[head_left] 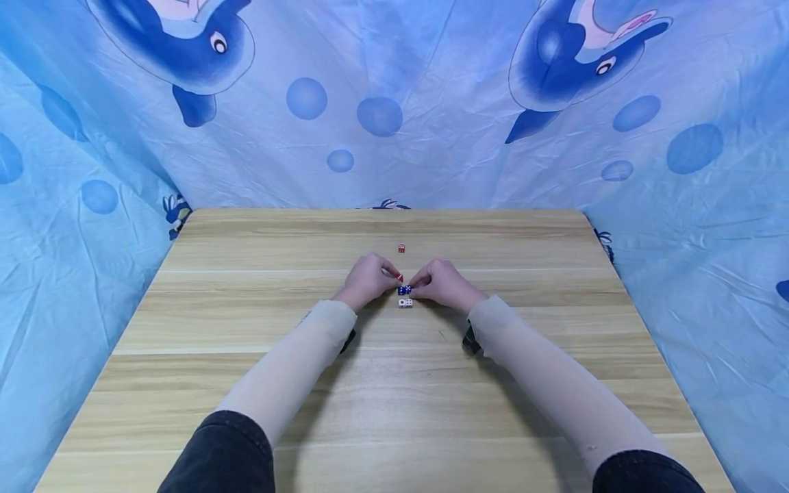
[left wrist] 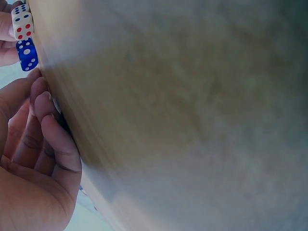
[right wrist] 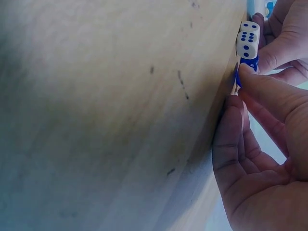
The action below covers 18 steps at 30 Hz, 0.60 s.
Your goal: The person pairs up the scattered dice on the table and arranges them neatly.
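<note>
Between the thumb and index finger of my left hand [head_left: 368,279] is a red die [head_left: 400,278], tilted and just above a pair of blue dice [head_left: 401,291]. My right hand [head_left: 445,283] has its thumb and index finger at the right-hand blue die [head_left: 407,289], pinching it. In the right wrist view the thumb partly hides that blue die [right wrist: 253,62]. Two white dice [head_left: 405,302] sit side by side on the near side of the blue pair. Fingers hide the red die in the left wrist view, where a white die [left wrist: 22,23] and a blue die [left wrist: 27,55] show.
Another red die [head_left: 401,248] lies farther back on the wooden table [head_left: 394,397]. A blue curtain [head_left: 431,164] with dolphin prints hangs behind the table and along both sides. Dark bands [head_left: 471,339] are on both wrists.
</note>
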Available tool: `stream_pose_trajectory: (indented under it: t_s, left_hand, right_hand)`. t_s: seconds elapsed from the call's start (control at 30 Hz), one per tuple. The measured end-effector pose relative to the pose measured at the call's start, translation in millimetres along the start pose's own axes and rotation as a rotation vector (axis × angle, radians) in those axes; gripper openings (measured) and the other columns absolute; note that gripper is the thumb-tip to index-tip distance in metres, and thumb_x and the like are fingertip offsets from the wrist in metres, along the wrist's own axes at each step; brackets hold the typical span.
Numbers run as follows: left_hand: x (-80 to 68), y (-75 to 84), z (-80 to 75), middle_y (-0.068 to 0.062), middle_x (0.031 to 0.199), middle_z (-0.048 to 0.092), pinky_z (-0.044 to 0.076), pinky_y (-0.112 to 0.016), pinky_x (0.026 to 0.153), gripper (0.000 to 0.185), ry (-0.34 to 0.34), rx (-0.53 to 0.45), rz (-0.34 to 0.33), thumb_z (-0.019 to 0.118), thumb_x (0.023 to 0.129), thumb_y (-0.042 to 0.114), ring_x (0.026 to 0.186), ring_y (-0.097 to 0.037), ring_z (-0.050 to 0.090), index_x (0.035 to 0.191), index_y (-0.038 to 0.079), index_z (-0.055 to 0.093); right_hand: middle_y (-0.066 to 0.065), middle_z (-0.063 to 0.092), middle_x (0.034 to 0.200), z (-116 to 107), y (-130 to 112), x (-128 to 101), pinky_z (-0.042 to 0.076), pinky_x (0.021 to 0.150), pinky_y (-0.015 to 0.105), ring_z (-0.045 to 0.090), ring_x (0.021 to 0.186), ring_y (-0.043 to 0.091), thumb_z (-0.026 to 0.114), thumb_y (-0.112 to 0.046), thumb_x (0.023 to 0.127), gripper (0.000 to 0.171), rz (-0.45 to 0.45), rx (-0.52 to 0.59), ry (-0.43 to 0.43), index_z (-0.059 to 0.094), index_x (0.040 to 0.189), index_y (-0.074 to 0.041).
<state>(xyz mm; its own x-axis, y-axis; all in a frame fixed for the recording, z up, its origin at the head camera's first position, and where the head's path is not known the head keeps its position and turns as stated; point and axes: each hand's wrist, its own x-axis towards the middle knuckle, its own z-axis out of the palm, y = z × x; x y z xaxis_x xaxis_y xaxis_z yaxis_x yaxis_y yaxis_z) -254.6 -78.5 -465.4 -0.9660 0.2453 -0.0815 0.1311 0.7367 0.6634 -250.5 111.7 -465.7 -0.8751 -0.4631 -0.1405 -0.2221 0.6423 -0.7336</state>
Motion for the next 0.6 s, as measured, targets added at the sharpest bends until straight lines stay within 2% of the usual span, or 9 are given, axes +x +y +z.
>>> stream_pose_trajectory:
  t_s: [0.13,0.6]
  left_hand:
    - [0.7,0.6,-1.0,0.009,0.086,0.066,0.043,-0.027,0.076,0.015,0.006,0.036,0.018,0.078,0.070,0.024,0.086,-0.011,0.056,0.083,0.018,0.073]
    - [4.1,1.1,-1.4,0.008,0.088,0.065,0.043,-0.029,0.077,0.015,-0.001,0.046,-0.002,0.078,0.070,0.025,0.089,-0.012,0.055,0.082,0.019,0.073]
  right_hand:
    - [-0.009,0.066,0.075,0.1,-0.8,0.5,0.048,0.066,0.026,0.061,0.070,0.007,0.078,-0.019,0.072,0.018,-0.004,-0.001,0.003,0.072,0.088,-0.012]
    - [-0.009,0.067,0.074,-1.8,-1.5,1.8,0.047,0.066,0.026,0.060,0.070,0.007,0.077,-0.020,0.072,0.017,-0.001,-0.016,-0.006,0.073,0.088,-0.014]
